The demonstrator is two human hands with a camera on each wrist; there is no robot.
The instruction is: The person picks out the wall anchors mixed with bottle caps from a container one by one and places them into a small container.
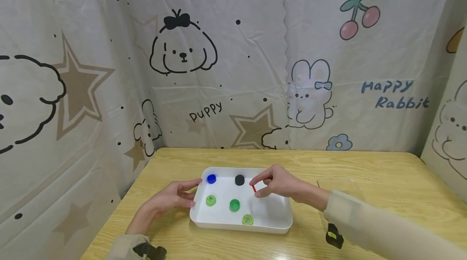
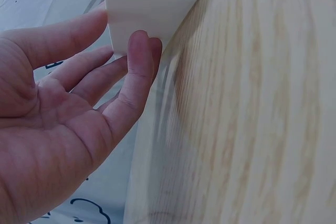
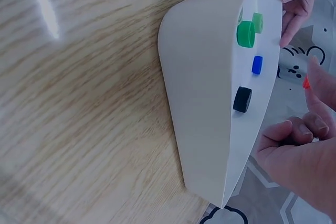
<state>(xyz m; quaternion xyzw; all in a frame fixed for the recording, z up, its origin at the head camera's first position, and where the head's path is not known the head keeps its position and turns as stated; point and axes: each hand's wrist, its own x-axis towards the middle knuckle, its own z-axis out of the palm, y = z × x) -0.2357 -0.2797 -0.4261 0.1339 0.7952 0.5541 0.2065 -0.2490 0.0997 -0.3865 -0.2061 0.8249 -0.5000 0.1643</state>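
Note:
My right hand (image 1: 279,182) pinches a small red cap (image 1: 253,188) between thumb and index finger, over the right half of a white tray (image 1: 270,227). The cap shows as a thin red edge. At the tray's left end, my left hand (image 1: 173,196) touches the outer wall with loosely extended fingers; the left wrist view shows its fingertips (image 2: 139,43) against that wall. Inside the tray lie a blue cap (image 1: 211,179), a black cap (image 1: 239,180), a green cap (image 1: 234,205) and two light green caps, one at left (image 1: 211,200) and one near the front wall (image 1: 247,219).
The tray stands on a wood-grain table (image 1: 197,248). A see-through item (image 1: 344,185) lies beyond the right forearm, partly hidden by the sleeve. Patterned cloth (image 1: 219,49) hangs behind the table and along both sides.

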